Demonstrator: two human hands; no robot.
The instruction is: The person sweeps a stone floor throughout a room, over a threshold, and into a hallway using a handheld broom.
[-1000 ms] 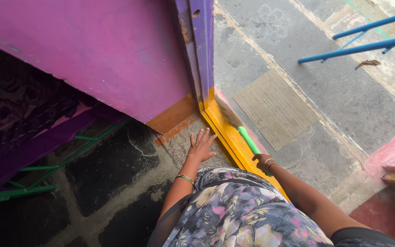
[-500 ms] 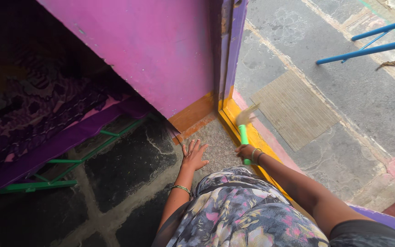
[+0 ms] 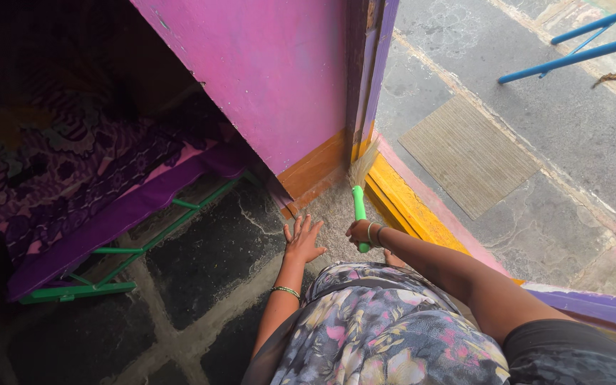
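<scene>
A green-handled broom (image 3: 359, 202) is held in the right hand (image 3: 360, 232), its grip closed round the handle's lower end; the bristles are pointed into the corner by the yellow threshold (image 3: 411, 207). The left hand (image 3: 302, 240) is laid flat on the floor (image 3: 208, 249), fingers spread, nothing gripped.

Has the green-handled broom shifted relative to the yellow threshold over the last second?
Yes. The broom, gripped by the right hand, has swung inward off the yellow threshold; its bristles now point into the corner by the orange door base.
</scene>
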